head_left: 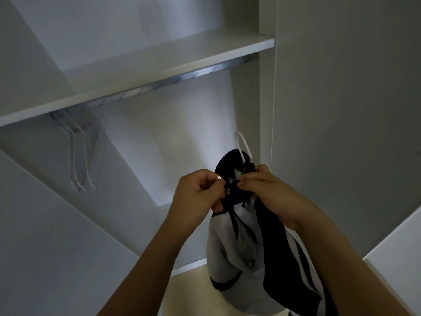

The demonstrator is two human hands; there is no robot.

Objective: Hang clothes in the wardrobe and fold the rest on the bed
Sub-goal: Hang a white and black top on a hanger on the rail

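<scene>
You hold a dark navy and white jacket (pixel 257 242) up in front of the open wardrobe (pixel 266 110). Your left hand (pixel 198 192) pinches the collar at the zipper pull (pixel 227 191), and your right hand (pixel 271 190) grips the collar just beside it. A white hanger (pixel 243 144) hook pokes out above the collar. Empty white hangers (pixel 79 153) dangle from the rail (pixel 182 76) under the shelf (pixel 159 65), well to the left.
</scene>
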